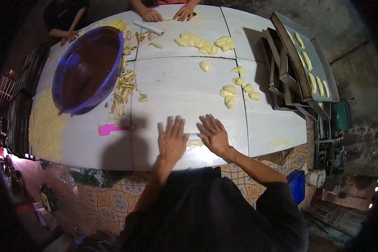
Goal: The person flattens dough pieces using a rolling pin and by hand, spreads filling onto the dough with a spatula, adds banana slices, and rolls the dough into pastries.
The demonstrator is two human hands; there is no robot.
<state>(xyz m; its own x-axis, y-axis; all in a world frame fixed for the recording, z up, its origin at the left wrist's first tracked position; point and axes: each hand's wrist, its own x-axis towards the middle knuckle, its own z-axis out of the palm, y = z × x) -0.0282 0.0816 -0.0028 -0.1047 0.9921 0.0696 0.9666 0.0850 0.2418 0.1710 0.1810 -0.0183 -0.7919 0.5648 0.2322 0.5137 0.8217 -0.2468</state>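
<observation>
My left hand (171, 140) lies palm down near the front edge of the white table, fingers stretched out. Beside it on the right, my right hand (214, 135) is also flat, its fingers spread. Between the two runs a white rolling pin (192, 137), its ends hidden under my palms. A flat piece of pale yellow dough (195, 143) shows just on the near side of the pin. Ahead and to the right lie several dough lumps (229, 93), and one dough piece (204, 66) sits apart. A pink scoop (109, 129) rests left of my left hand.
A purple basin (109, 90) of brown filling stands at left, beside pale cut strips (124, 90). Stacked metal trays (329, 77) with long dough rolls lean over the right edge. Across the table, another person's hands (168, 16) work near a white tube (149, 28) and a dough mass (195, 42).
</observation>
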